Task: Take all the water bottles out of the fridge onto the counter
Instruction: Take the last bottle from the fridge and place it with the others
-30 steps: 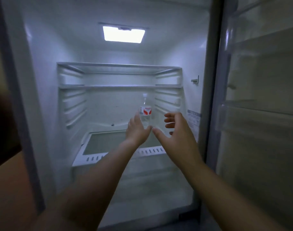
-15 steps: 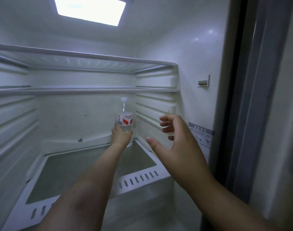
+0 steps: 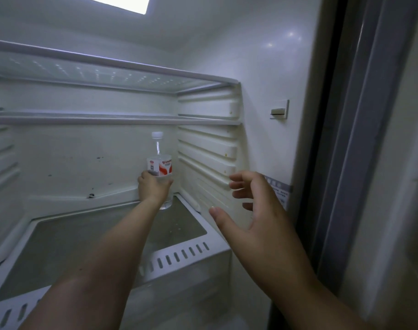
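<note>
The left hand (image 3: 153, 188) covered the lower middle of the clear plastic water bottle with the red-and-white label (image 3: 159, 166), and its fingers were out of sight behind the bottle. The label's small print was too fine to read. At 12 o'clock the bright ceiling light panel (image 3: 122, 3) was cut off by the top edge. The grey sticker (image 3: 279, 188) on the fridge's right wall was partly hidden by the right hand (image 3: 255, 217).

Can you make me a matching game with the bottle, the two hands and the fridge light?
Things:
1. bottle
2. left hand
3. right hand
4. light

States:
A. open, holding nothing
B. glowing at the top
C. standing in the back corner of the shelf
D. wrapped around the bottle

Pairs: 1-C, 2-D, 3-A, 4-B
</note>
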Demonstrator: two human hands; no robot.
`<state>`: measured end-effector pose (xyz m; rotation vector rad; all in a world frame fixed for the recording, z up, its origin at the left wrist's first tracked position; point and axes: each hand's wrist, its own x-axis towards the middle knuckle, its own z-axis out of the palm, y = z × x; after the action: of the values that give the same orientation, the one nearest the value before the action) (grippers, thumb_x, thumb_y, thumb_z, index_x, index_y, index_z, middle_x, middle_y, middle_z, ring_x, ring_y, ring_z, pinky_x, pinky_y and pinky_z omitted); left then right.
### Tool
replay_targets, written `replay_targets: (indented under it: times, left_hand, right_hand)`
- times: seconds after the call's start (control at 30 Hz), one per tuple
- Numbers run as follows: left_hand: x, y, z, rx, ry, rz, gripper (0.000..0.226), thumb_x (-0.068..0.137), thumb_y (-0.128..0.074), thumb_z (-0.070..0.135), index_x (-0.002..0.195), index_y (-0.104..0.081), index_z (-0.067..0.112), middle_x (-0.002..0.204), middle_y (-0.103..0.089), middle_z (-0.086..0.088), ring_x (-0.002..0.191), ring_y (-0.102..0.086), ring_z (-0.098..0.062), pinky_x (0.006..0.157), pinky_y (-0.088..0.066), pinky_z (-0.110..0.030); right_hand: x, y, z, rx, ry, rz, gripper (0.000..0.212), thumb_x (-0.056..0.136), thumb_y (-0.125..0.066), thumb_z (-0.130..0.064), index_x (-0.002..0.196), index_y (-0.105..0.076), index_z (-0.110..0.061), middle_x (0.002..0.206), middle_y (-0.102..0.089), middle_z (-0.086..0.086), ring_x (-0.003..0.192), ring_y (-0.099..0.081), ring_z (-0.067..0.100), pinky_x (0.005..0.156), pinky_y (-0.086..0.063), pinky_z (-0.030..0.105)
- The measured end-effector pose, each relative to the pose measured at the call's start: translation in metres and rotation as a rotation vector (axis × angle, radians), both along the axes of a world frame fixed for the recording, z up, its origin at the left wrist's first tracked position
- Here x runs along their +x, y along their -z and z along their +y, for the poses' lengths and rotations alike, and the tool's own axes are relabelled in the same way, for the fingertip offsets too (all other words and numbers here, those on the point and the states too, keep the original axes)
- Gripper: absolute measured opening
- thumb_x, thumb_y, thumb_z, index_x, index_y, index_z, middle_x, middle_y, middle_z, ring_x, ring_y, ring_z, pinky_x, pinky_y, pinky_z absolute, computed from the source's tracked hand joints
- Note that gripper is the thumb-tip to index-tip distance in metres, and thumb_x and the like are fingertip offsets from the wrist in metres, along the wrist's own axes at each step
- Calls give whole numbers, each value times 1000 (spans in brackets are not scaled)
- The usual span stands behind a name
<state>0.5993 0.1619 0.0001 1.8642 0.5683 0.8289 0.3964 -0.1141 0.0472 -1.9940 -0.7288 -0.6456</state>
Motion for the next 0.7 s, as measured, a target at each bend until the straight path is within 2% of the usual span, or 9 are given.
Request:
replay_targets:
  times: [0.13, 0.33, 0.47, 0.57, 0.7]
  left_hand:
    - [-33, -2, -11, 9, 8, -35, 62, 70, -77, 37, 116, -53, 4, 118, -59, -14, 100, -62, -30, 88, -53, -47]
    - [-103, -4, -31, 120, 45, -53, 60, 73, -80, 42, 115, -48, 12, 120, -53, -9, 101, -60, -26, 88, -53, -46]
    - [-163, -12, -55, 217, 41, -63, 63, 72, -77, 50, 116, -47, 16, 114, -52, -3, 98, -59, -21, 85, -54, -44]
    - [-215, -12, -80, 176, 89, -108, 57, 71, -78, 48, 112, -48, 22, 114, -57, -1, 97, -62, -18, 84, -56, -43]
    - [-290, 0, -127, 117, 164, -163, 57, 73, -81, 37, 117, -50, 20, 118, -60, -2, 104, -63, -17, 88, -56, -41]
  right_hand:
    - [-7, -2, -1, 34, -39, 35, 44, 80, -62, -53, 116, -36, -51, 113, -46, -34, 109, -38, -21, 75, -36, 8]
    - [-34, -4, -5, 89, -132, 75, 43, 82, -67, -45, 115, -40, -45, 108, -48, -29, 102, -47, -12, 79, -38, 12]
    - [-71, -4, -16, 96, -201, 58, 41, 81, -65, -46, 115, -41, -41, 108, -50, -27, 103, -48, -12, 77, -39, 10]
    - [-104, -3, -31, 102, -242, 52, 42, 81, -65, -44, 116, -43, -38, 109, -51, -24, 103, -49, -10, 76, -40, 10]
    - [-150, 4, -56, 128, -313, 127, 42, 83, -69, -38, 116, -44, -36, 109, -53, -20, 101, -53, -4, 78, -43, 13]
